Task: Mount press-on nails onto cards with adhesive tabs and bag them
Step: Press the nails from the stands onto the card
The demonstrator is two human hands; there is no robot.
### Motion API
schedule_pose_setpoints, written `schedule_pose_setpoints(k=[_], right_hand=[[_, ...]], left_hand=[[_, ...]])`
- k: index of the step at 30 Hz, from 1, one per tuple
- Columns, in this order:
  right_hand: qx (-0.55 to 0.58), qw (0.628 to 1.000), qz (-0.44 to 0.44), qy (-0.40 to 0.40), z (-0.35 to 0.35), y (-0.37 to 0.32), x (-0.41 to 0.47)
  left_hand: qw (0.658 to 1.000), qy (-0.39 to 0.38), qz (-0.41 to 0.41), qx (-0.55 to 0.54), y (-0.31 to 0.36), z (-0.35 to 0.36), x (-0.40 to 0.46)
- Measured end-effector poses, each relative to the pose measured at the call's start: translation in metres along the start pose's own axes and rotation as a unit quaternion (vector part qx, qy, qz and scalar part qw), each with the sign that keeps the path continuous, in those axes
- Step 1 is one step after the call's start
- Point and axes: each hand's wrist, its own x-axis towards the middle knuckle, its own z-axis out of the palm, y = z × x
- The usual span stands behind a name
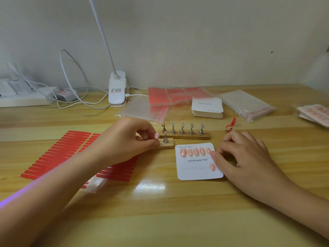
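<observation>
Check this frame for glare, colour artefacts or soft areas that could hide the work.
Head view: a glare patch on the table just below the card, whose print stays readable; a purple flare streak crosses the left forearm; the left hand and red tab sheets look slightly soft; table edges bow from the wide lens.

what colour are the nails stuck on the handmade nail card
Peachy pink with a glossy shimmer, on the white card; the head view shows the nails best.

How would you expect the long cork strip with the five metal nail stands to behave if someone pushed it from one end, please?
The cork strip looks thin and light, so it would probably slide easily on the glossy wooden table. The five metal nail stands are tall on narrow bases, so a jerky push might tip them. Pushed off-centre, it would likely swivel rather than travel straight.
</observation>
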Motion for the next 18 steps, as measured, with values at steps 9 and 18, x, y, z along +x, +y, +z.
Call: schedule_pose_setpoints(k=[9,18], right_hand=[[-0.056,0.994,0.034,-0.092,-0.007,-0.001,0.017],[-0.111,0.992,-0.056,-0.014,-0.024,-0.018,0.034]], left_hand=[[1.0,-0.011,-0.015,-0.014,-0.001,-0.002,0.003],[0.999,-0.027,-0.018,-0.039,-0.004,-0.003,0.004]])
